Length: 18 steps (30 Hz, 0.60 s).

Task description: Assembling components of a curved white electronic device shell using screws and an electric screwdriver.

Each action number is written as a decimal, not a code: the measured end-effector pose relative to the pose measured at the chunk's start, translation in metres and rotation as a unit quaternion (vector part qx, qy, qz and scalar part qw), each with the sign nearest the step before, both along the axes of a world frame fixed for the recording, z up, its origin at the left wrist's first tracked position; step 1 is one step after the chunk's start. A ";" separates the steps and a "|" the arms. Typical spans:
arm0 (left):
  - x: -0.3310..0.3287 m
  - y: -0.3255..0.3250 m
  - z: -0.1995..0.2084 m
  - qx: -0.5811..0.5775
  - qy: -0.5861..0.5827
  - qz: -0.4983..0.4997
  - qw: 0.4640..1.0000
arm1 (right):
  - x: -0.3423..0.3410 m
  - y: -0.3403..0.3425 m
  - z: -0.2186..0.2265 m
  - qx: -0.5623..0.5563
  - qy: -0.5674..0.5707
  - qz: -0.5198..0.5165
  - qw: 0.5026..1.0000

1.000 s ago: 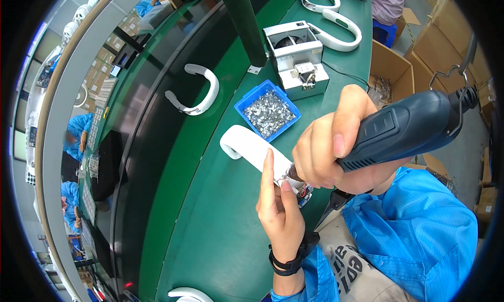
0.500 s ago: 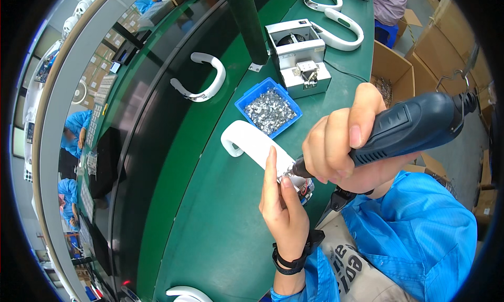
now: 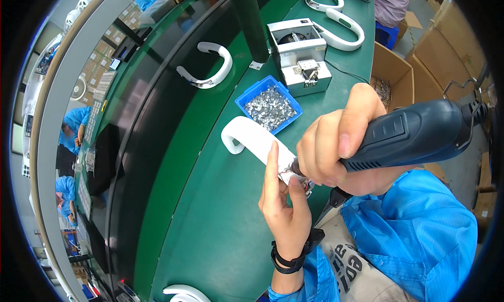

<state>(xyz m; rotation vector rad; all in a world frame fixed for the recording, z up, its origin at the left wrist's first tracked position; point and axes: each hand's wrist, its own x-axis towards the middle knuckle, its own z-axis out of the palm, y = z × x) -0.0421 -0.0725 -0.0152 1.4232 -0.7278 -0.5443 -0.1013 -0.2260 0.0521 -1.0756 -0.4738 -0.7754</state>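
My left hand [image 3: 286, 210] is closed on the lower end of a white C-shaped neckband housing [image 3: 254, 139], its index finger stretched along the side. At that end, wires and small parts show between my hands. My right hand [image 3: 338, 142] wraps round a dark electric screwdriver [image 3: 407, 136]. The screwdriver's tip meets the housing's open end beside my left fingers; whether a screw sits under it is hidden. Just beyond the housing stands a blue tray [image 3: 292, 119] full of small metal pieces.
Behind the tray stands a screw feeder [image 3: 302, 58] with a cable. More white neckbands lie at the far right [image 3: 344, 32], at the near edge [image 3: 185, 292] and on the dark conveyor belt [image 3: 157, 144]. A green post [image 3: 247, 24] rises there. Cardboard boxes [image 3: 394, 66] stand right; co-workers sit across.
The neckband on the belt has moved away and slightly right. My right hand and the screwdriver have shifted slightly, with the screwdriver's back end lower. My left hand keeps its hold.
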 end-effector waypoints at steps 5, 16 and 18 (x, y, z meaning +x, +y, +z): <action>0.000 0.003 -0.010 -0.031 0.019 0.006 0.999 | 0.023 0.005 -0.008 0.047 -0.005 0.054 0.997; -0.007 0.002 0.003 -0.040 0.117 0.014 0.992 | 0.034 0.015 0.000 -0.008 0.139 -0.064 0.988; -0.007 0.000 0.005 -0.045 0.120 0.024 0.991 | 0.032 0.022 0.009 -0.003 0.203 -0.094 0.975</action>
